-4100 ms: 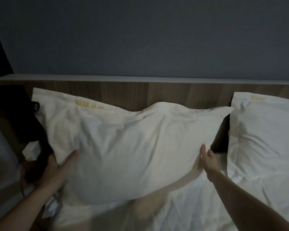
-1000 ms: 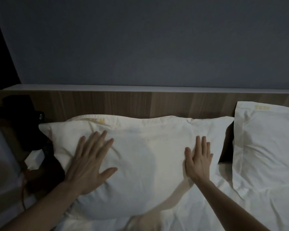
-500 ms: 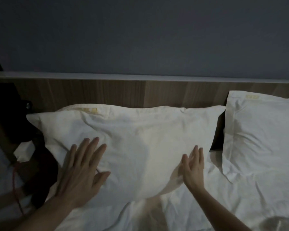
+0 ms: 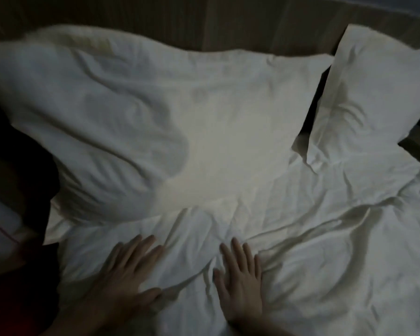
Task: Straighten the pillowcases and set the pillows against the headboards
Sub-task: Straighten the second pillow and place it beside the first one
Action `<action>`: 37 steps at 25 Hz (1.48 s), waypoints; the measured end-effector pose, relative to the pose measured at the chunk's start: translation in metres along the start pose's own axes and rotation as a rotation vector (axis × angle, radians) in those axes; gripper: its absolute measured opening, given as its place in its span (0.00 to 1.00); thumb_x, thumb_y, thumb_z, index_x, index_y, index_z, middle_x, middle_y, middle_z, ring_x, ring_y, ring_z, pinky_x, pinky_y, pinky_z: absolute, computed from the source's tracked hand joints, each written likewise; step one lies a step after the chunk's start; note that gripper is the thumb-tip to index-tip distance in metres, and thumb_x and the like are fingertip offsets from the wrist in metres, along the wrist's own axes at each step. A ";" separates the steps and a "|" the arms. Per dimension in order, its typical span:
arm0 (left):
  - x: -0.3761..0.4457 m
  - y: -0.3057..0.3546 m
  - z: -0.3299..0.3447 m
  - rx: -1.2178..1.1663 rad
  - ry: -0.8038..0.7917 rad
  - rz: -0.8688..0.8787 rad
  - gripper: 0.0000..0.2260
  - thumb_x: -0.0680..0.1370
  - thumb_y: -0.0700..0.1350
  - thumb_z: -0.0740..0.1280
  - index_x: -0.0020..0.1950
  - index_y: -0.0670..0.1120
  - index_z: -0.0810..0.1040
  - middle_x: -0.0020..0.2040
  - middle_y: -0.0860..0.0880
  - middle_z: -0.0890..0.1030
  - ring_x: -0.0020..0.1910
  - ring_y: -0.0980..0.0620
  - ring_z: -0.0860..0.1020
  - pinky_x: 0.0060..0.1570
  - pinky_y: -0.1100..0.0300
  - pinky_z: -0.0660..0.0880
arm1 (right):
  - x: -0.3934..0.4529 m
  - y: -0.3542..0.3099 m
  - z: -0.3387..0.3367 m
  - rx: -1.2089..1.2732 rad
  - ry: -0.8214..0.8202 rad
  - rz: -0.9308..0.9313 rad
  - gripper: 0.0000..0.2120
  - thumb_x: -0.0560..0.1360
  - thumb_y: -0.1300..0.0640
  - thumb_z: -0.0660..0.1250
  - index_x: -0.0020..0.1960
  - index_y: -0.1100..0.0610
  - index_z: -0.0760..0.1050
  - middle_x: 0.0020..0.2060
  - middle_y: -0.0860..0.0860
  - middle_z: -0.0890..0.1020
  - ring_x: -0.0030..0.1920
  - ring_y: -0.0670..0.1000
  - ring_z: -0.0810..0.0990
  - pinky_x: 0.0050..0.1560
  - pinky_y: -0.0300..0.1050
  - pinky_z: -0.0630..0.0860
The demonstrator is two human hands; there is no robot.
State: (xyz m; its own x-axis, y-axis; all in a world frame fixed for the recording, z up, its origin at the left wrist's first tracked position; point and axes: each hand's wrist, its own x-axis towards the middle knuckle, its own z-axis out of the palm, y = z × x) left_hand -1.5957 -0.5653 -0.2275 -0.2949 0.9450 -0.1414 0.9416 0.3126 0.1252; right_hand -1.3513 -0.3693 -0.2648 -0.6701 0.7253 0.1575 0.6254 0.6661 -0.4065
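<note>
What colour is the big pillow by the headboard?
White, plain, seen in the dim head view: the big pillow.

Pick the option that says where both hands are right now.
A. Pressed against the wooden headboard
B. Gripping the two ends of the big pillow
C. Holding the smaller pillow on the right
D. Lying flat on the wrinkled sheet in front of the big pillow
D: the left hand and right hand lie flat, fingers straight, on the wrinkled sheet, in front of the big pillow and touching neither it nor the smaller pillow.
</note>
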 end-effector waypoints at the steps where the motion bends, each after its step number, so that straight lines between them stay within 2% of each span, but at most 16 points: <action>1: -0.001 -0.002 0.006 -0.006 0.003 0.001 0.40 0.72 0.72 0.64 0.80 0.53 0.69 0.83 0.50 0.64 0.79 0.43 0.68 0.73 0.37 0.63 | 0.003 0.001 0.003 -0.019 -0.005 -0.006 0.31 0.77 0.38 0.61 0.79 0.43 0.68 0.82 0.47 0.66 0.82 0.58 0.63 0.80 0.63 0.54; 5: 0.004 -0.007 0.011 -0.039 0.024 0.013 0.39 0.75 0.70 0.60 0.81 0.51 0.66 0.83 0.47 0.63 0.81 0.40 0.63 0.74 0.33 0.60 | 0.017 0.000 0.011 -0.028 0.003 0.040 0.32 0.75 0.42 0.61 0.79 0.47 0.69 0.81 0.49 0.67 0.82 0.58 0.63 0.79 0.67 0.57; 10: 0.008 -0.008 0.008 -0.108 -0.068 0.011 0.41 0.76 0.72 0.57 0.84 0.55 0.55 0.86 0.49 0.52 0.85 0.43 0.49 0.78 0.36 0.49 | 0.028 0.002 0.017 -0.056 0.001 0.064 0.33 0.74 0.43 0.61 0.77 0.54 0.73 0.78 0.55 0.72 0.78 0.63 0.68 0.76 0.70 0.61; 13: 0.009 -0.008 0.004 -0.136 -0.116 0.007 0.41 0.76 0.71 0.58 0.85 0.54 0.55 0.86 0.48 0.52 0.84 0.42 0.49 0.77 0.35 0.48 | 0.030 0.006 0.020 -0.083 -0.004 0.064 0.33 0.74 0.43 0.62 0.76 0.55 0.73 0.77 0.56 0.73 0.76 0.64 0.69 0.76 0.70 0.62; 19: 0.015 -0.010 0.019 -0.085 -0.090 0.017 0.39 0.78 0.70 0.57 0.84 0.51 0.57 0.85 0.47 0.56 0.84 0.40 0.55 0.77 0.35 0.51 | 0.028 0.007 0.021 -0.096 0.031 0.043 0.33 0.75 0.43 0.62 0.77 0.55 0.72 0.76 0.56 0.73 0.77 0.63 0.69 0.77 0.68 0.61; 23: 0.016 -0.009 0.003 -0.069 -0.189 0.003 0.38 0.78 0.69 0.56 0.84 0.55 0.52 0.85 0.48 0.52 0.84 0.41 0.50 0.78 0.41 0.43 | 0.027 -0.012 0.000 -0.141 -0.107 0.163 0.32 0.76 0.42 0.61 0.79 0.52 0.70 0.78 0.52 0.72 0.79 0.60 0.67 0.79 0.64 0.60; 25: 0.027 -0.008 -0.025 -0.104 -0.379 -0.035 0.39 0.76 0.69 0.54 0.84 0.56 0.50 0.86 0.49 0.48 0.84 0.42 0.45 0.79 0.43 0.42 | 0.031 -0.038 -0.021 -0.038 -0.205 0.323 0.33 0.75 0.41 0.59 0.78 0.50 0.70 0.79 0.50 0.70 0.80 0.58 0.66 0.79 0.64 0.61; 26: 0.032 -0.005 -0.043 -0.119 -0.480 -0.047 0.40 0.75 0.70 0.53 0.84 0.55 0.51 0.85 0.49 0.48 0.84 0.42 0.45 0.80 0.44 0.44 | 0.026 -0.056 -0.038 0.101 -0.230 0.410 0.33 0.74 0.41 0.59 0.78 0.50 0.71 0.78 0.50 0.70 0.80 0.57 0.66 0.79 0.63 0.62; 28: 0.031 0.004 -0.091 -0.168 -0.589 -0.044 0.40 0.74 0.70 0.55 0.83 0.52 0.58 0.85 0.47 0.54 0.83 0.43 0.53 0.81 0.47 0.53 | 0.007 -0.096 -0.089 0.408 -0.204 0.530 0.28 0.77 0.43 0.62 0.76 0.51 0.72 0.76 0.49 0.72 0.77 0.53 0.69 0.78 0.57 0.65; 30: 0.008 0.017 -0.147 -0.240 -0.525 0.011 0.38 0.73 0.68 0.55 0.77 0.49 0.69 0.80 0.46 0.66 0.79 0.44 0.66 0.76 0.50 0.64 | -0.029 -0.135 -0.150 0.560 -0.122 0.550 0.22 0.81 0.48 0.66 0.74 0.48 0.74 0.72 0.44 0.74 0.74 0.46 0.71 0.76 0.51 0.68; 32: -0.030 0.033 -0.209 -0.389 -0.379 0.067 0.30 0.73 0.63 0.58 0.67 0.48 0.79 0.69 0.48 0.78 0.68 0.46 0.78 0.67 0.52 0.74 | -0.063 -0.172 -0.218 0.693 -0.056 0.635 0.18 0.82 0.52 0.67 0.71 0.44 0.76 0.69 0.39 0.76 0.72 0.41 0.74 0.73 0.49 0.72; 34: -0.073 0.052 -0.271 -0.562 -0.318 0.145 0.21 0.75 0.58 0.63 0.61 0.49 0.82 0.63 0.52 0.80 0.63 0.55 0.80 0.66 0.62 0.73 | -0.098 -0.207 -0.280 0.816 0.019 0.766 0.16 0.83 0.55 0.67 0.67 0.40 0.78 0.66 0.38 0.80 0.68 0.41 0.78 0.70 0.48 0.76; 36: -0.110 0.065 -0.326 -0.671 -0.316 0.157 0.17 0.75 0.56 0.65 0.59 0.51 0.82 0.62 0.56 0.80 0.64 0.66 0.76 0.65 0.73 0.67 | -0.127 -0.243 -0.330 0.877 0.062 0.795 0.15 0.83 0.56 0.67 0.66 0.40 0.79 0.64 0.39 0.82 0.65 0.40 0.80 0.68 0.47 0.77; 37: -0.125 0.067 -0.344 -0.705 -0.310 0.165 0.15 0.75 0.55 0.66 0.58 0.52 0.82 0.62 0.58 0.80 0.64 0.67 0.76 0.64 0.75 0.66 | -0.140 -0.258 -0.348 0.903 0.076 0.806 0.15 0.83 0.56 0.68 0.65 0.40 0.79 0.63 0.39 0.82 0.65 0.40 0.80 0.68 0.48 0.77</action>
State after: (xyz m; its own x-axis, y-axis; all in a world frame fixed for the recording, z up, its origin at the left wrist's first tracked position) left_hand -1.5521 -0.6295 0.1364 -0.0041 0.9470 -0.3212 0.6134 0.2561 0.7471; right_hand -1.2796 -0.5826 0.1317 -0.1729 0.9043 -0.3904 0.3283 -0.3208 -0.8884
